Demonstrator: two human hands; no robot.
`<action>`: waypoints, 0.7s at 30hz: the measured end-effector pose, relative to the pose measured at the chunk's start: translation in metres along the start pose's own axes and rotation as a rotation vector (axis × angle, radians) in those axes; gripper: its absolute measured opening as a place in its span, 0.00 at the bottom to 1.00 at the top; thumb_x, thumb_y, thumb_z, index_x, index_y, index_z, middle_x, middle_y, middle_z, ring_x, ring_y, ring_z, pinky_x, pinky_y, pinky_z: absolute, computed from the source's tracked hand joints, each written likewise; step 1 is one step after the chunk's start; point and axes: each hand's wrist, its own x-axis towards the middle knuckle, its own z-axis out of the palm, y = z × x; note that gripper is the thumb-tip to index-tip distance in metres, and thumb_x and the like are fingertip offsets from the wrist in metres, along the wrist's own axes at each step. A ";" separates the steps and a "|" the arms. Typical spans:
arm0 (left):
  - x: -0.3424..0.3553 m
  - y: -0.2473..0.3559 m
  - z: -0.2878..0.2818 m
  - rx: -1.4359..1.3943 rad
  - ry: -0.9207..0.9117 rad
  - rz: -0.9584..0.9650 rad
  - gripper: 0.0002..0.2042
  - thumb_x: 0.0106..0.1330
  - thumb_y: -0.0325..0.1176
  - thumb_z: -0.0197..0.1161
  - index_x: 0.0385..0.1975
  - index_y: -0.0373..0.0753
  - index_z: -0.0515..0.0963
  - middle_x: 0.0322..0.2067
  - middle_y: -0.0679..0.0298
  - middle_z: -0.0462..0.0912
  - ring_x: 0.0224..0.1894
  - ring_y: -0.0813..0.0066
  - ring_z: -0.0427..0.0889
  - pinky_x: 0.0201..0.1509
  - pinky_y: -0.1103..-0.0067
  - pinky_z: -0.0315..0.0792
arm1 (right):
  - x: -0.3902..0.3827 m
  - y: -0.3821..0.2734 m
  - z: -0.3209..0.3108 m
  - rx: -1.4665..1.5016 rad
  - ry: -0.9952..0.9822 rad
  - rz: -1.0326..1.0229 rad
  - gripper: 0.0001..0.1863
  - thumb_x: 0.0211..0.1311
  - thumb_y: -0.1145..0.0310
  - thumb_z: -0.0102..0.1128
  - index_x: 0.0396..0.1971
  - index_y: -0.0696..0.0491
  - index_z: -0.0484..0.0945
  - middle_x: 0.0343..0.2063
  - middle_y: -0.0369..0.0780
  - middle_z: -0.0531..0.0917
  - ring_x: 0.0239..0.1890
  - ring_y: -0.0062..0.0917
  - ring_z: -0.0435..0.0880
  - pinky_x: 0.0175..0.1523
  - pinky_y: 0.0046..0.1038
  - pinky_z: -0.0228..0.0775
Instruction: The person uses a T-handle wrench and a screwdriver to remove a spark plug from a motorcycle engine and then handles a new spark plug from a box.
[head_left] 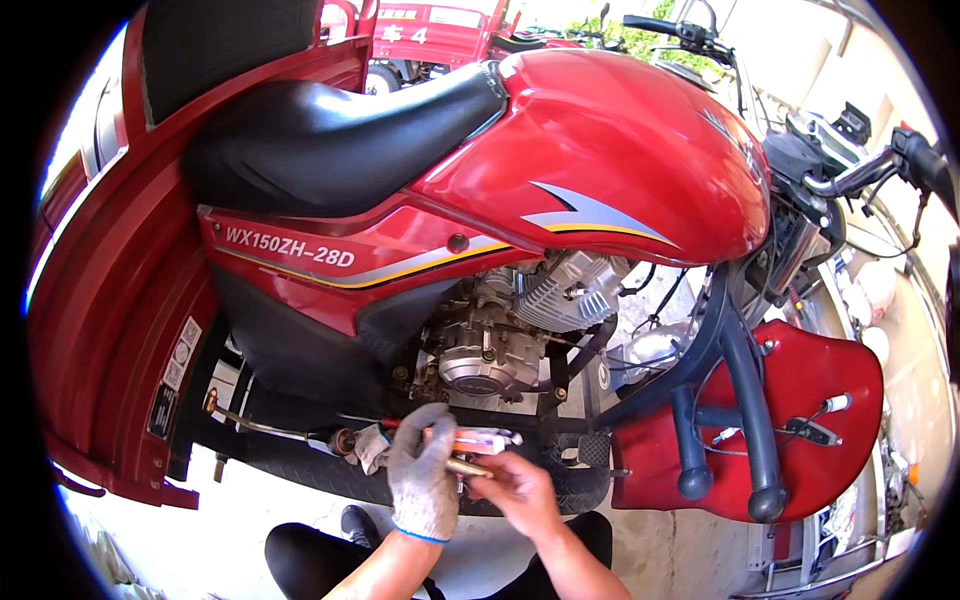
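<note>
My left hand (423,480), in a grey knit glove, is closed around a white and red tube (480,441) below the engine (490,362). My bare right hand (515,500) pinches a brass-coloured metal cylinder (463,468) just under the tube, close against the gloved fingers. A crumpled pale rag (370,450) lies left of my hands on the black footboard (360,485). Behind them stands a red cargo tricycle, with its fuel tank (620,150) and black seat (320,140).
The red cargo box (90,330) fills the left side. A red panel (830,420) with dark tubular bars sits at right, below the handlebar (915,160). Assorted items (870,290) lie along the far right. Another red vehicle (420,30) stands behind.
</note>
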 end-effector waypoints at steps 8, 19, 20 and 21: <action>0.003 0.002 -0.006 0.058 0.027 -0.023 0.11 0.73 0.29 0.64 0.51 0.31 0.79 0.40 0.64 0.81 0.38 0.79 0.82 0.43 0.81 0.79 | 0.089 -0.156 -0.120 -1.057 0.659 -0.723 0.11 0.68 0.76 0.65 0.48 0.60 0.80 0.37 0.41 0.84 0.37 0.26 0.86 0.44 0.29 0.79; -0.009 -0.009 -0.008 0.155 -0.104 -0.147 0.09 0.74 0.29 0.63 0.49 0.33 0.79 0.38 0.66 0.81 0.36 0.79 0.83 0.37 0.80 0.80 | 0.154 -0.171 -0.147 -1.527 0.310 -0.824 0.07 0.63 0.72 0.68 0.40 0.55 0.83 0.37 0.47 0.84 0.39 0.45 0.86 0.45 0.41 0.79; -0.010 -0.009 -0.007 0.151 -0.106 -0.145 0.09 0.74 0.29 0.63 0.49 0.33 0.80 0.39 0.66 0.81 0.36 0.79 0.83 0.38 0.80 0.80 | 0.157 -0.171 -0.149 -1.524 0.301 -0.850 0.07 0.64 0.70 0.68 0.38 0.56 0.83 0.36 0.47 0.84 0.38 0.46 0.87 0.44 0.42 0.79; -0.011 -0.008 -0.007 0.150 -0.106 -0.142 0.10 0.74 0.29 0.63 0.49 0.34 0.80 0.39 0.66 0.81 0.36 0.79 0.83 0.38 0.80 0.80 | 0.159 -0.172 -0.149 -1.575 0.355 -0.730 0.08 0.65 0.67 0.68 0.37 0.56 0.84 0.34 0.48 0.85 0.36 0.46 0.87 0.43 0.43 0.79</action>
